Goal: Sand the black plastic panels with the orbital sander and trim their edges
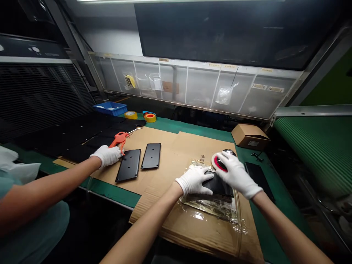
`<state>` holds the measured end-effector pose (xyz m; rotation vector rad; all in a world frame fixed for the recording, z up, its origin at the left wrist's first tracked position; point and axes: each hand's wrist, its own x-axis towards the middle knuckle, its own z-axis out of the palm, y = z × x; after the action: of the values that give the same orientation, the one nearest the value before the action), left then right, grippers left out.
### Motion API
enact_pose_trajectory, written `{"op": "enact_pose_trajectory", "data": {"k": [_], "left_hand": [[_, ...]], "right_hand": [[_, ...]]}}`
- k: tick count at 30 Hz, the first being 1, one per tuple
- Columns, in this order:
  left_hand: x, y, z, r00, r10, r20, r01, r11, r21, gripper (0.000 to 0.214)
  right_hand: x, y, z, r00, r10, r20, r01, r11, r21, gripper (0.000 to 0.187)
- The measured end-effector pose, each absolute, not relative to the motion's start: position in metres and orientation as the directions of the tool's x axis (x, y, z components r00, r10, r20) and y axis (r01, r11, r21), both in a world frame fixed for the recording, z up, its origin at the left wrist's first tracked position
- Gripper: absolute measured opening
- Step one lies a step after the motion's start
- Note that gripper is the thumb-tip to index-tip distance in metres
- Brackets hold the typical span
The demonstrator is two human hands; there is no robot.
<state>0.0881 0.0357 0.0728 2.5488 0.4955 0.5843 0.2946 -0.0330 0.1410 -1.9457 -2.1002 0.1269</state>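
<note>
My gloved left hand (195,179) lies with spread fingers on the left end of a black plate (222,184), steadying it against a stack of cardboard covered in clear tape. My gloved right hand (238,174) is wrapped over a round polisher (220,161) with a black top, a red ring and a pale pad. The polisher is tilted at the plate's far edge; whether its pad touches the plate I cannot tell. Two more black plates (151,156) lie to the left on the cardboard sheet (167,141).
At left, a co-worker's gloved hand (107,156) holds an orange air blow gun (119,138). Several black plates (90,141) lie beyond. A blue bin (111,109), tape rolls (130,115), a cardboard box (249,135) and a dark plate (259,179) surround the work area.
</note>
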Motion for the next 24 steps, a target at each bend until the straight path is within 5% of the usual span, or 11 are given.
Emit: {"op": "enact_pose_trajectory", "data": {"k": [2,7,13,20,24], "left_hand": [[0.087,0.038,0.070,0.837,0.420,0.351,0.178,-0.815,0.551,0.067],[0.086,0.031,0.068,0.783,0.417,0.462,0.117,-0.828,0.548,0.059],[0.085,0.017,0.069,0.711,0.505,0.489,0.061,-0.737,0.673,0.051],[0.093,0.025,0.085,0.333,0.913,0.235,-0.041,-0.234,0.971,0.040],[0.118,0.037,0.129,0.431,0.822,0.373,-0.109,-0.362,0.926,0.028]], "right_hand": [[0.305,-0.010,0.149,0.134,0.981,0.139,0.970,-0.101,-0.222,0.056],[0.315,0.040,0.138,0.400,0.915,-0.060,0.901,-0.404,-0.155,0.086],[0.323,0.062,0.137,0.532,0.836,-0.133,0.794,-0.548,-0.264,0.048],[0.306,0.010,0.156,0.190,0.981,-0.030,0.932,-0.190,-0.310,0.047],[0.268,-0.009,0.161,-0.253,0.965,-0.071,0.948,0.232,-0.216,0.045]]}}
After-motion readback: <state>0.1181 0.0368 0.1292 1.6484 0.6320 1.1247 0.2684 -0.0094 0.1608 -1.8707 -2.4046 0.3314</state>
